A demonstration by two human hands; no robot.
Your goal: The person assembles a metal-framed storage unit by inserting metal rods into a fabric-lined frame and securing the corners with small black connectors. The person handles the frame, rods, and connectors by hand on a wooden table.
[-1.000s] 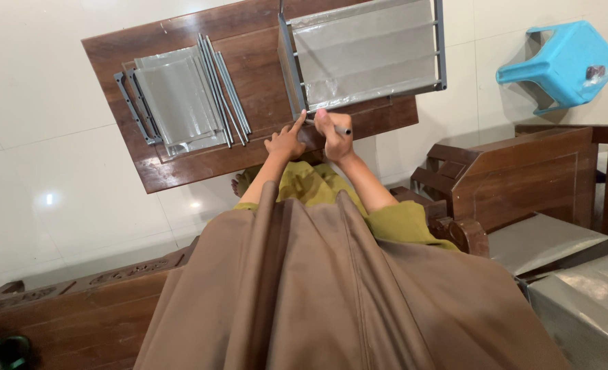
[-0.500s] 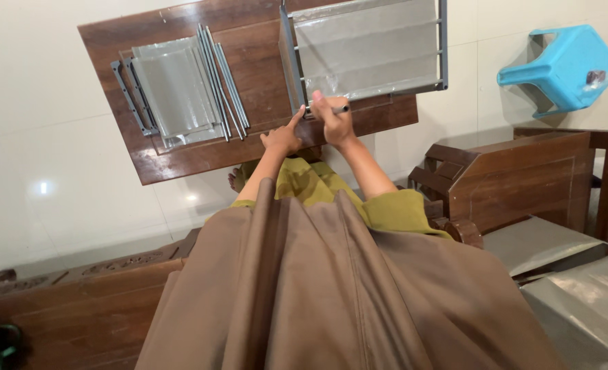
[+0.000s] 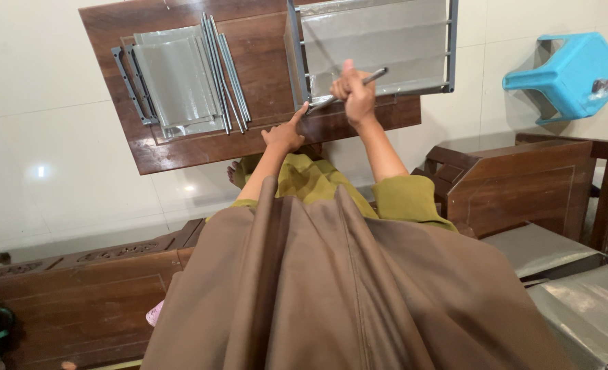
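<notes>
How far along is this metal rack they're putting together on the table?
One grey framed shelf already looks assembled on the wooden table. In hand: the right hand holds a thin metal rod at that frame's near edge, while the left hand rests on the table edge. Left: a stack of grey panels and loose rods lies unassembled.

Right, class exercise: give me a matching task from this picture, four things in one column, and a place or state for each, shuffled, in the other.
Things:
1. right hand
2. left hand
3. blue stool
4. bundle of grey rods

Places or states:
A. lies on the table beside stacked grey panels
B. grips a thin metal rod
C. on the pale floor, away from the table
D. one finger points at the frame's corner

Pairs: 1-B, 2-D, 3-C, 4-A
</notes>
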